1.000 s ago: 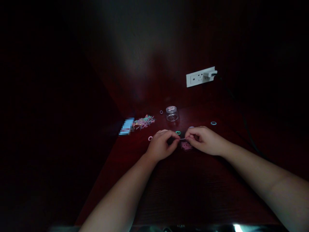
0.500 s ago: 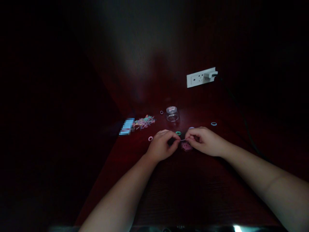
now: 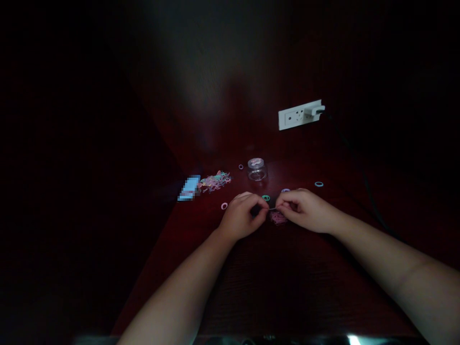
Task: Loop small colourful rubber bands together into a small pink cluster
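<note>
Between my two hands runs a thin, pale hair tie (image 3: 272, 208), pinched at both ends. My left hand (image 3: 244, 216) closes thumb and forefinger on its left end; my right hand (image 3: 304, 211) grips the right end the same way. Just under the fingertips lies a small pile of pink bands (image 3: 278, 218). A green ring (image 3: 265, 197) rests on the table behind the gap between the hands. A purple ring (image 3: 285, 190) shows partly behind my right hand. Beside my left hand is a pink ring (image 3: 224, 206).
A clear lidded jar (image 3: 256, 170) stands behind the hands. Left of it are a small ring (image 3: 240, 166), a heap of coloured bands (image 3: 216, 181) and a blurred blue phone-like rectangle (image 3: 189, 188). A blue ring (image 3: 318, 184) lies right. A wall socket (image 3: 300, 115) holds a plug with a dark cable.
</note>
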The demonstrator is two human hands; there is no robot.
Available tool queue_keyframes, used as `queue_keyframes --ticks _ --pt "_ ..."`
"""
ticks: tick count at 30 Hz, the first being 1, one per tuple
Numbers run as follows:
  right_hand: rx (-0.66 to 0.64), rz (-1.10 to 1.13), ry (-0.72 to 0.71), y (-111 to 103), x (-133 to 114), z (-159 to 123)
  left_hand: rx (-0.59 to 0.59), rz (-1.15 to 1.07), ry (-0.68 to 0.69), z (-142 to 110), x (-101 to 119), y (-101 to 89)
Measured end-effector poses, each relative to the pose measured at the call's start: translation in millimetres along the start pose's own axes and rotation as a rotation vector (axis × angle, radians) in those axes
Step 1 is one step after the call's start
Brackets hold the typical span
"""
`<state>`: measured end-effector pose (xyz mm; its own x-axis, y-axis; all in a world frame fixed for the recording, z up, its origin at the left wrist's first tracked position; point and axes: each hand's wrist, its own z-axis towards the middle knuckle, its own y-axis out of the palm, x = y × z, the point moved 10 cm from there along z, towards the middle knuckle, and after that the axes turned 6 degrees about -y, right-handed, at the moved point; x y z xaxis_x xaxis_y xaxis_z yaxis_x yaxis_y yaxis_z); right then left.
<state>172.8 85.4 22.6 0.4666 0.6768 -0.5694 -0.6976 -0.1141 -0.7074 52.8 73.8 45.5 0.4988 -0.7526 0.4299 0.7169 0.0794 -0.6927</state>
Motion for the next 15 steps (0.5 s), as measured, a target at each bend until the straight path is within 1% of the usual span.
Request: queue_keyframes --ticks 8,15 --pt "-0.007 0.012 0.013 1.9 2.2 0.9 0.005 -0.014 0.018 0.4 0.9 0.1" --pt "0.005 0.004 -0.004 0.6 0.8 0.5 0.017 -0.021 0.011 0.0 0.1 -0.8"
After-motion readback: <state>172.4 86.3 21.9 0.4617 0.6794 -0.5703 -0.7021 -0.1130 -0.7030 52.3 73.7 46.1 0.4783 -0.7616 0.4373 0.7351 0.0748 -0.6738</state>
